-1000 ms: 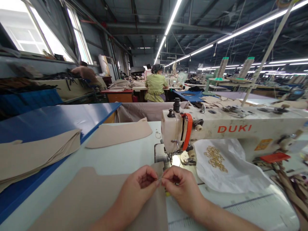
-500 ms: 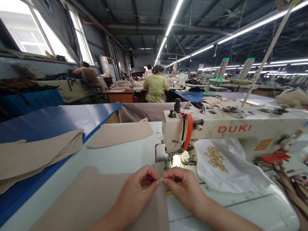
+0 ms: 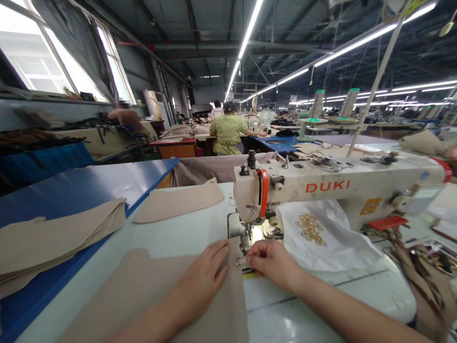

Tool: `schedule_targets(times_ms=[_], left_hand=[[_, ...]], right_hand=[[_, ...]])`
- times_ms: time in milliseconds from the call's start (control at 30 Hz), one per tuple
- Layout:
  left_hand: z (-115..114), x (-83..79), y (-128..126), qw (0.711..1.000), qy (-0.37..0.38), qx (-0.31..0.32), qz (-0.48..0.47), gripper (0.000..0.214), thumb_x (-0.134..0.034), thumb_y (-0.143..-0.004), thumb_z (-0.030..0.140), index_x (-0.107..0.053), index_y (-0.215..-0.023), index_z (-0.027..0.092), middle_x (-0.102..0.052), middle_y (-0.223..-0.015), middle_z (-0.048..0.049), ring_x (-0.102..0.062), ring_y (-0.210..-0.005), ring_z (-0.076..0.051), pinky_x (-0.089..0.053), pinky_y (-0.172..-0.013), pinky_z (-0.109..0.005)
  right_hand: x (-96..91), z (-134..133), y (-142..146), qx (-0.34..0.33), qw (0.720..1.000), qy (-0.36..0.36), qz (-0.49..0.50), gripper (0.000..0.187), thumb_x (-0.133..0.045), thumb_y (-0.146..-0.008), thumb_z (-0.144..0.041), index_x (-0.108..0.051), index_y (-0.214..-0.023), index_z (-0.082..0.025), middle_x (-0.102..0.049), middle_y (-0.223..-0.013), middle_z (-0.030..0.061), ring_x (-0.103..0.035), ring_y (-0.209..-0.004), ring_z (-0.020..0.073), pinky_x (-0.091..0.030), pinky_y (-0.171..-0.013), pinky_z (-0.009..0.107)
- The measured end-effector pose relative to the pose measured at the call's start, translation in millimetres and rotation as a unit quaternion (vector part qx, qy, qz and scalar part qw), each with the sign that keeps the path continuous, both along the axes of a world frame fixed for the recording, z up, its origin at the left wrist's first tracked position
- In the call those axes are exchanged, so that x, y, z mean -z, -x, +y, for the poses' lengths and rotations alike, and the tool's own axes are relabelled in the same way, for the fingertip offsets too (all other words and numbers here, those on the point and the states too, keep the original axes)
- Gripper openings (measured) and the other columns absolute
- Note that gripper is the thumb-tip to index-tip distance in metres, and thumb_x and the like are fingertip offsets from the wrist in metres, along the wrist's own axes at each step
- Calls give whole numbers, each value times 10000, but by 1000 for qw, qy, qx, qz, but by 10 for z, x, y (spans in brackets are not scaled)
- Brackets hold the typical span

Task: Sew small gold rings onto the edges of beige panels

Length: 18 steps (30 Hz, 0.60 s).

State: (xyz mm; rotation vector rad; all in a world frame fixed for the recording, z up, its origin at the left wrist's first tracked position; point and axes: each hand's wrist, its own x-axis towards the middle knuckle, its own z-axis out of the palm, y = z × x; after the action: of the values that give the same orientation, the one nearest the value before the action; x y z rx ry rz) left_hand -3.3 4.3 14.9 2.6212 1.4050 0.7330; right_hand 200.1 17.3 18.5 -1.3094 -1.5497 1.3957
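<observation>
My left hand [image 3: 202, 278] lies flat on a large beige fabric panel [image 3: 139, 286], fingers stretched toward its far right corner. Pinched in the fingertips of my right hand [image 3: 273, 263] is a small light tab [image 3: 243, 260] with a metal ring [image 3: 237, 261] at its left end. The ring sits over the panel's right edge; whether it touches the fabric I cannot tell. Just beyond both hands is the lit needle area [image 3: 253, 232] of a white DUKI sewing machine [image 3: 335, 176]. My right fingers hide part of the tab.
Gold metal rings [image 3: 310, 228] lie piled on a white cloth [image 3: 342, 243] under the machine arm. Another beige piece [image 3: 178, 202] rests behind the panel. A stack of beige pieces [image 3: 64, 243] is on the blue table [image 3: 93, 181] at left. A co-worker [image 3: 228, 131] sits ahead.
My left hand has let go of the small piece held between both hands and now lies flat on the panel. My right hand keeps the tab. The view has shifted slightly.
</observation>
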Motion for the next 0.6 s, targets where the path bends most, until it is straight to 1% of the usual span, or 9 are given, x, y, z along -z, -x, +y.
schedule_targets(times_ms=[67, 133, 233, 300, 367, 433, 533, 600], left_hand=[[-43, 103, -6, 999, -36, -7, 20, 333, -428, -882, 252, -556, -1182, 186, -596, -1243, -106, -568, -1129, -246, -477, -978, -425], [-81, 169, -17, 998, -53, -10, 24, 337, -427, -884, 260, -548, -1189, 180, -602, -1232, -113, -575, -1121, -253, -488, -967, -438], [-104, 217, -12, 998, -58, -11, 14, 356, -438, -879, 268, -528, -1207, 163, -607, -1219, -129, -585, -1108, -267, -500, -945, -461], [-102, 228, -2, 998, -59, -14, 1, 367, -452, -873, 266, -514, -1219, 157, -603, -1220, -135, -586, -1105, -270, -500, -943, -462], [-90, 216, -3, 998, -62, -12, -12, 354, -469, -869, 261, -522, -1203, 155, -606, -1207, -135, -589, -1095, -264, -500, -943, -451], [-69, 175, -31, 998, -67, -2, -18, 297, -482, -869, 253, -563, -1139, 161, -622, -1163, -125, -599, -1065, -250, -513, -923, -422], [-15, 77, -125, 995, -92, 26, -28, 197, -461, -880, 223, -630, -966, 170, -666, -1000, -94, -630, -942, -216, -543, -839, -356], [30, 17, -203, 991, -118, 48, -34, 221, -424, -891, 193, -639, -848, 167, -674, -863, -76, -631, -831, -196, -550, -757, -318]], right_hand=[[-33, 50, 27, -4, 1000, 28, -11, 132, -534, -691, -64, -574, -611, -160, -486, -427, -79, -445, -381, 66, -333, -408, 162], [-56, 110, 77, -6, 998, 53, -25, 153, -538, -670, -34, -573, -593, -161, -487, -409, -84, -465, -367, 64, -355, -396, 149], [-80, 193, 161, -12, 996, 79, -47, 196, -529, -654, 0, -549, -543, -159, -491, -399, -83, -479, -345, 60, -364, -366, 137], [-95, 230, 197, -19, 994, 89, -60, 219, -531, -671, -5, -526, -515, -158, -505, -403, -76, -487, -330, 59, -367, -348, 135], [-110, 252, 210, -26, 993, 96, -70, 228, -555, -692, -29, -514, -509, -158, -531, -423, -68, -498, -324, 58, -379, -344, 135], [-125, 265, 207, -32, 991, 101, -81, 229, -585, -705, -62, -511, -511, -159, -555, -442, -62, -507, -324, 57, -398, -352, 136], [-145, 285, 198, -40, 989, 104, -98, 222, -594, -713, -89, -516, -518, -158, -578, -457, -57, -517, -330, 55, -420, -366, 133], [-157, 301, 198, -45, 987, 105, -110, 214, -589, -713, -93, -519, -521, -156, -579, -453, -56, -518, -331, 54, -427, -367, 129]])
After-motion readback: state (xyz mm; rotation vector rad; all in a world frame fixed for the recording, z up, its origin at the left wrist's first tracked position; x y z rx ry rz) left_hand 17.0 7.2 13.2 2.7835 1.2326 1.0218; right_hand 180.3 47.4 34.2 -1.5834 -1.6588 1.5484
